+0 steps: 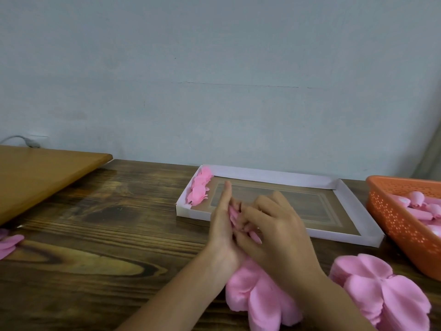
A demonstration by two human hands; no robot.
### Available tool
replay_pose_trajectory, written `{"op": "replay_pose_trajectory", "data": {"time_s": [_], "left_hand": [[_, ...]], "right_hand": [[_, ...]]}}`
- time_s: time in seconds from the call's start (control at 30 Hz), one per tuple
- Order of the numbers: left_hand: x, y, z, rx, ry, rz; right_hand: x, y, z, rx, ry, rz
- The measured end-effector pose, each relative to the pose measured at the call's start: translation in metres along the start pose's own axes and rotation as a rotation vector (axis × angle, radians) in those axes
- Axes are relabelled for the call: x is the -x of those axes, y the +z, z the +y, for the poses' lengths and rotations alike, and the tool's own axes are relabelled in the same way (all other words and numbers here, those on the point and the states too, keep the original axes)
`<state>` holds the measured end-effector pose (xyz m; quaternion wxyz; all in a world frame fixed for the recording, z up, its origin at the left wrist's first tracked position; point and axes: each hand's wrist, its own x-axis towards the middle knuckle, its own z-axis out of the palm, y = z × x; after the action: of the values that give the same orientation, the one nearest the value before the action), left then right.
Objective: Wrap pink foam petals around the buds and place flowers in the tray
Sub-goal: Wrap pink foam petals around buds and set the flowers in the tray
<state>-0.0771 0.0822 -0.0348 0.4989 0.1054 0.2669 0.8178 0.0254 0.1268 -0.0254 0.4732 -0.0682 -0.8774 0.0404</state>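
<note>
Dark wood surface [95,223] fills the lower frame, with a lighter board [35,177] lying on its left end. White-rimmed tray [274,174] sits far centre and the orange basket [393,218] is just right of it. Petal stack [381,290] lies near right. Your hands meet in front of the tray on the foam petals [257,297], whose lower lobes drape onto the surface. Your left hand [222,232] has its fingers straight, flat against the foam; your right hand [279,230] has its fingers curled, pinching it. Finished flowers [199,187] line the tray's left end in a short row. Pink buds [417,206] lie in the basket. Loose petals [9,242] sit at the left edge.
</note>
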Motion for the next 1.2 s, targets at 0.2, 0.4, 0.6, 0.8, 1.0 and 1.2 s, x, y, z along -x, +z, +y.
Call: {"op": "replay_pose_trajectory", "data": {"time_s": [0.2, 0.4, 0.6, 0.8, 1.0, 1.2], "left_hand": [[-0.008, -0.011, 0.019, 0.031, 0.100, 0.141], [-0.010, -0.012, 0.022, 0.131, 0.156, 0.093], [-0.008, -0.008, 0.024, 0.120, 0.146, 0.069], [-0.006, -0.004, 0.022, 0.135, 0.150, 0.091], [-0.008, -0.004, 0.017, 0.123, 0.119, 0.246], [-0.005, -0.004, 0.015, 0.163, 0.046, 0.328]], "right_hand": [[-0.005, -0.032, 0.025, -0.296, 0.304, -0.385], [0.002, -0.019, 0.022, -0.563, 0.560, -0.568], [0.000, -0.013, 0.021, -0.970, 0.910, -0.489], [-0.004, -0.014, 0.019, -0.828, 0.899, -0.286], [-0.003, -0.011, 0.000, -0.714, 0.722, -0.212], [0.005, 0.002, -0.013, -0.679, 0.650, -0.185]]}}
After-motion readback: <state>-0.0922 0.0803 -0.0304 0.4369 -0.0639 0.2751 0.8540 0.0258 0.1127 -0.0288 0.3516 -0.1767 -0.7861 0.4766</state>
